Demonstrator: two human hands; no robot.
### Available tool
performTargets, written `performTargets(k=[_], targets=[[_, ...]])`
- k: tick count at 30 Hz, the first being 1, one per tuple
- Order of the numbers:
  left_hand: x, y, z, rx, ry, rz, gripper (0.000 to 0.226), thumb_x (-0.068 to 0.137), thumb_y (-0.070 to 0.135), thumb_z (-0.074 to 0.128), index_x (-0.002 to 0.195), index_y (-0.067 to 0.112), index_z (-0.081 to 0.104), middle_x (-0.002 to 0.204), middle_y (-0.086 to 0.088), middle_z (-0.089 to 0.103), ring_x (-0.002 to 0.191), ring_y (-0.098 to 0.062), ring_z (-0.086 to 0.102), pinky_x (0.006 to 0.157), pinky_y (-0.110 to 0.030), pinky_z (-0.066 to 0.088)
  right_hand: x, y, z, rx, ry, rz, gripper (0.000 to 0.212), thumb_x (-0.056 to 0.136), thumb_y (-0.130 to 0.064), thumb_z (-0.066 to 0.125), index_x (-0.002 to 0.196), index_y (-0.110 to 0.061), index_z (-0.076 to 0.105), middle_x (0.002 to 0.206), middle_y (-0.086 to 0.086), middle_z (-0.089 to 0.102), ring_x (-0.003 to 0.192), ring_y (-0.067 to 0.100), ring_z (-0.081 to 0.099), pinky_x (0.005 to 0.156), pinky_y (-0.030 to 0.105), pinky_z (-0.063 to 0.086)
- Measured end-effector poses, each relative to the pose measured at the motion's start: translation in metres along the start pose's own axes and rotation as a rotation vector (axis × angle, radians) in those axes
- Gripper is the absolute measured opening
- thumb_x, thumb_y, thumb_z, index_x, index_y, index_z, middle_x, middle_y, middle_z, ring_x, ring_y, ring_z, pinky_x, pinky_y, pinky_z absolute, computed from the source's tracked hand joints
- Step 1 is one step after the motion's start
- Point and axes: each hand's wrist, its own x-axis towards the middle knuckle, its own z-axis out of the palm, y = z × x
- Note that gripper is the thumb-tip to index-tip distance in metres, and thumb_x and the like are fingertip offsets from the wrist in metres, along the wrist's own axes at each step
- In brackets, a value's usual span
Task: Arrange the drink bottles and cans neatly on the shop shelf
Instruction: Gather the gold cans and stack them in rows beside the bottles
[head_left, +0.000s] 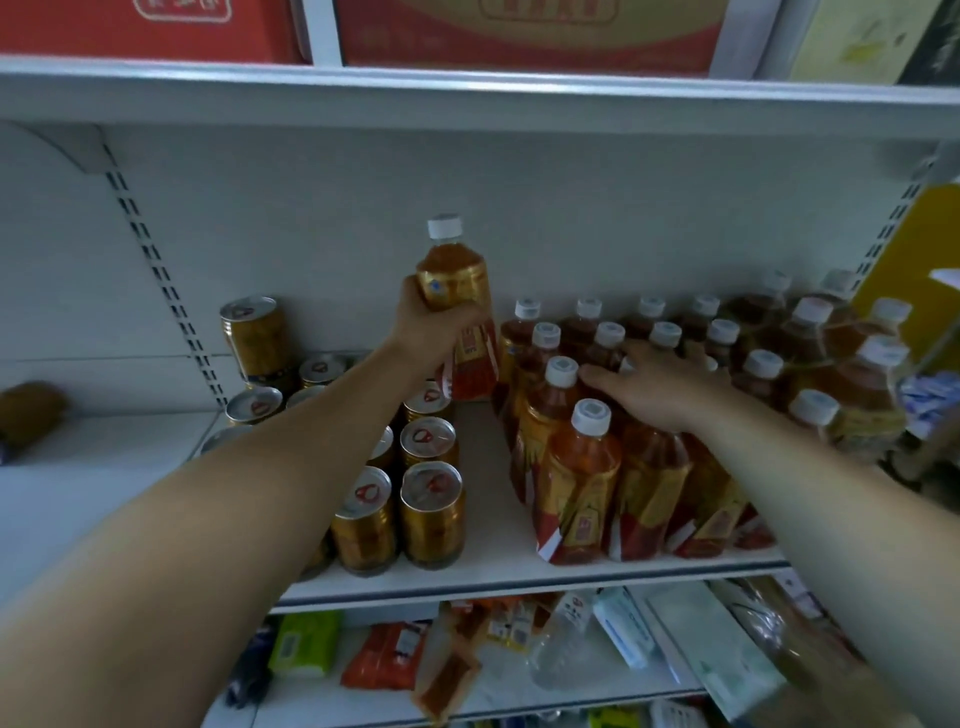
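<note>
**Clear plastic bottle of amber drink (456, 291), white-capped with a gold-and-red label, held above the shelf gap**

The left hand (432, 325) grips this bottle round its middle. It is raised and slightly tilted above the white metal shelf (483, 467), close to the grey back panel (571, 218). It hangs over the bare strip between the gold ring-pull cans (431, 501) and the block of matching amber bottles (579, 483). The right hand (660, 387) lies flat across that block's caps, fingers spread, holding nothing. To do this well, I judge the bottle should go down straight at the back of the strip, label forward, snug against the block. Meanwhile the right hand steadies the neighbours so none topple. Mind the cans beneath the left wrist.
</note>
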Motion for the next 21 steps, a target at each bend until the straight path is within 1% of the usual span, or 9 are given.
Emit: performTargets(k=[2,3,5,6,9,11,15,18,21], targets=[[0.012,-0.001,0.003,0.059,-0.01,-0.031,0.072,0.052,0.023,0.082,0.116,0.01,0.053,0.104,-0.008,0.067,0.093,-0.022,0.068,0.077,-0.04,0.058,-0.001,0.0,-0.001,-0.006,-0.006,0.0,0.089,0.075,-0.086,0.03,0.148,-0.036,0.025,0.16,0.003,0.02,0.146,0.038,0.008,0.113,0.06,0.015],[0.018,-0.003,0.004,0.097,-0.027,-0.025,0.071,0.05,0.024,0.083,0.114,0.01,0.057,0.103,-0.008,0.069,0.093,-0.022,0.068,0.079,-0.04,0.058,0.0,0.0,-0.001,-0.009,-0.009,0.0,0.088,0.076,-0.085,0.03,0.149,-0.035,0.024,0.161,0.004,0.019,0.146,0.038,0.007,0.113,0.06,0.014],[0.021,-0.005,0.008,0.134,-0.062,-0.002,0.065,0.06,0.013,0.083,0.12,0.011,0.056,0.105,-0.005,0.068,0.095,-0.02,0.067,0.082,-0.036,0.056,0.0,0.001,-0.001,-0.015,-0.012,-0.004,0.086,0.079,-0.083,0.031,0.149,-0.035,0.024,0.161,0.004,0.019,0.146,0.037,0.007,0.113,0.06,0.013],[0.024,-0.006,0.009,0.141,-0.078,0.011,0.071,0.065,0.007,0.081,0.128,0.012,0.049,0.107,-0.002,0.065,0.096,-0.016,0.065,0.081,-0.031,0.054,0.001,0.001,-0.001,-0.016,-0.008,-0.008,0.085,0.079,-0.083,0.031,0.149,-0.035,0.024,0.16,0.004,0.019,0.145,0.037,0.007,0.113,0.06,0.014],[0.029,-0.007,0.013,0.162,-0.146,0.067,0.085,0.068,-0.006,0.076,0.137,0.019,0.034,0.105,0.007,0.057,0.092,-0.006,0.059,0.067,-0.016,0.049,0.003,0.003,-0.001,-0.023,-0.033,-0.03,0.091,0.068,-0.089,0.022,0.145,-0.042,0.028,0.158,-0.001,0.023,0.143,0.038,0.011,0.11,0.06,0.018],[0.034,-0.008,0.014,0.17,-0.14,0.067,0.084,0.066,-0.008,0.075,0.134,0.019,0.034,0.105,0.004,0.055,0.093,-0.011,0.058,0.063,-0.019,0.048,0.003,0.004,0.0,-0.034,-0.055,-0.05,0.094,0.063,-0.09,0.016,0.144,-0.046,0.029,0.159,-0.004,0.021,0.143,0.039,0.009,0.109,0.06,0.017],[0.042,-0.019,0.013,0.188,-0.126,0.043,0.082,0.066,-0.01,0.075,0.132,0.014,0.032,0.101,0.005,0.051,0.085,-0.006,0.056,0.056,-0.017,0.048,-0.001,0.002,-0.002,-0.007,-0.013,-0.031,0.079,0.081,-0.081,0.029,0.148,-0.039,0.026,0.159,-0.001,0.021,0.145,0.035,0.007,0.112,0.058,0.016],[0.05,-0.032,0.009,0.217,-0.101,0.055,0.084,0.064,-0.011,0.078,0.13,0.008,0.031,0.104,0.001,0.051,0.092,-0.013,0.058,0.06,-0.016,0.048,-0.002,0.001,-0.003,0.011,-0.006,-0.028,0.08,0.081,-0.08,0.031,0.149,-0.038,0.024,0.16,0.0,0.021,0.146,0.034,0.004,0.113,0.058,0.015],[0.058,-0.044,0.009,0.345,-0.153,0.093,0.085,0.06,-0.006,0.083,0.127,0.004,0.03,0.102,0.003,0.05,0.102,-0.018,0.055,0.068,-0.017,0.047,-0.002,0.001,-0.003,0.018,-0.018,-0.032,0.079,0.082,-0.08,0.03,0.149,-0.04,0.02,0.16,0.0,0.021,0.146,0.035,0.003,0.113,0.059,0.015]])
